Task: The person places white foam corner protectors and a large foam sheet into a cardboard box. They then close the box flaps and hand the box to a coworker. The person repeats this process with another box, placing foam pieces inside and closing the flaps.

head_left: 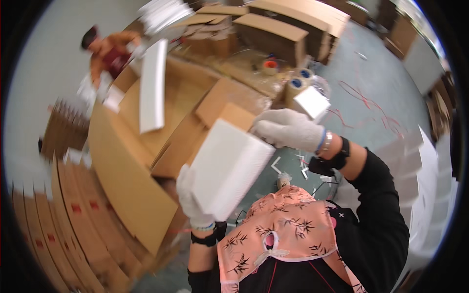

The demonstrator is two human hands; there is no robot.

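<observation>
A white rectangular block (229, 168) with a finely ridged side, perhaps stacked sheets or foam, is tilted between my gloved hands. My left hand (193, 198) is wrapped round its left edge near the lower corner. At its upper right corner, my right hand (288, 129) has its fingers curled against the edge; the fingertips are partly hidden. Just beyond the block is an opened brown cardboard carton (183, 146) with raised flaps.
A large cardboard box (132, 161) stands at left, with a long white panel (152, 88) over it. Across it, a person (111, 54) wears white gloves. Tape rolls (296, 84) and a white box (312, 102) sit right. Folded cartons (80, 219) lean lower left; red strapping (364, 100) lies on the floor.
</observation>
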